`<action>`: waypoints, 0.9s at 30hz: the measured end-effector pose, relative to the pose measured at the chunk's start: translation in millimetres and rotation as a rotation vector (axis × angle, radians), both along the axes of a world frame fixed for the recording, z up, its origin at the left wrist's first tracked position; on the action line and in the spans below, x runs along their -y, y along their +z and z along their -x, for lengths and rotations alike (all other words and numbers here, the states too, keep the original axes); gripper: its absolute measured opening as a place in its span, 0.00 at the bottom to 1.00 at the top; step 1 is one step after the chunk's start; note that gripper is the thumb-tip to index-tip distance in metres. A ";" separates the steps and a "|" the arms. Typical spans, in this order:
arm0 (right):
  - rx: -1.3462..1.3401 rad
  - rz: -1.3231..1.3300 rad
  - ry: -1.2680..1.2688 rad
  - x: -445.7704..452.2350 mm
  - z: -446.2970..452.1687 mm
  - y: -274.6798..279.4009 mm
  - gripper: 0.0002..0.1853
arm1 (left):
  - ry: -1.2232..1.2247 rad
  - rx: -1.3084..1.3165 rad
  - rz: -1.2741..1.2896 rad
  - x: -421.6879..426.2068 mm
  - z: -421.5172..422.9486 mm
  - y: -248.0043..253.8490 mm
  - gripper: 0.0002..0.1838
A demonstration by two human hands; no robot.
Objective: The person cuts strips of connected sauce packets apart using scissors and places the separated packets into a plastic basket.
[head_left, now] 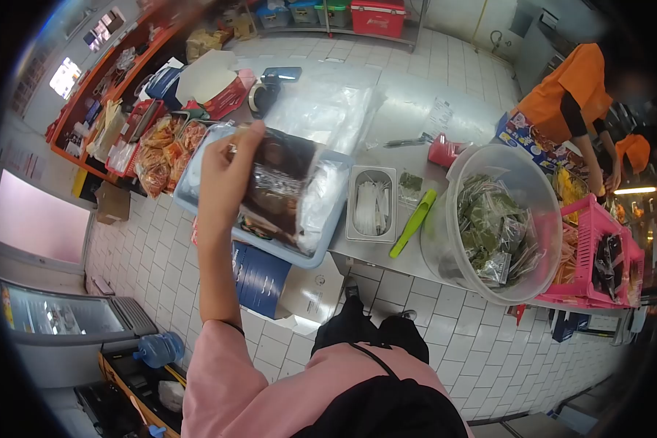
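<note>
My left hand [230, 175] grips a clear plastic packet [274, 186] of dark brown contents by its upper left edge. The packet hangs over a light blue tub [327, 255], which holds white plastic bags and other packets partly hidden beneath it. My right hand is out of view. Beside the tub stands a metal tray [373, 203] of small clear sachets. A flat packet of green leaves [410, 184] and bright green tongs [414, 224] lie to its right. Farther right, a large clear bucket [438, 241] holds many bagged green leaves.
Clear plastic bags [317, 109] and a phone [282, 74] lie at the table's back. Bagged orange food [157, 157] sits at the left. A pink basket [591, 255] stands right of the bucket, near a person in orange [562, 95]. Below the tub is a blue-and-white box [259, 277].
</note>
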State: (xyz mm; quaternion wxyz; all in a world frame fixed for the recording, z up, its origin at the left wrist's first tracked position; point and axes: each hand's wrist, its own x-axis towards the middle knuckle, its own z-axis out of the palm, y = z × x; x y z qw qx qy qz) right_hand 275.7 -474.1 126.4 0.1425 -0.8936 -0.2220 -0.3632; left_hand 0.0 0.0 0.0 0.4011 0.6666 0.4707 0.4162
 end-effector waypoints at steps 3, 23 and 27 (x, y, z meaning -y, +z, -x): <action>-0.031 -0.030 0.089 -13.9 14.5 -22.2 0.11 | -0.079 0.118 0.105 -11.6 11.0 5.0 0.17; -0.427 -0.205 0.089 9.1 48.9 -85.5 0.16 | -0.694 0.479 0.859 48.2 -147.3 -165.9 0.14; -0.728 -0.321 0.209 -27.4 59.5 -112.1 0.13 | -0.632 0.169 0.745 38.7 -164.1 -210.9 0.12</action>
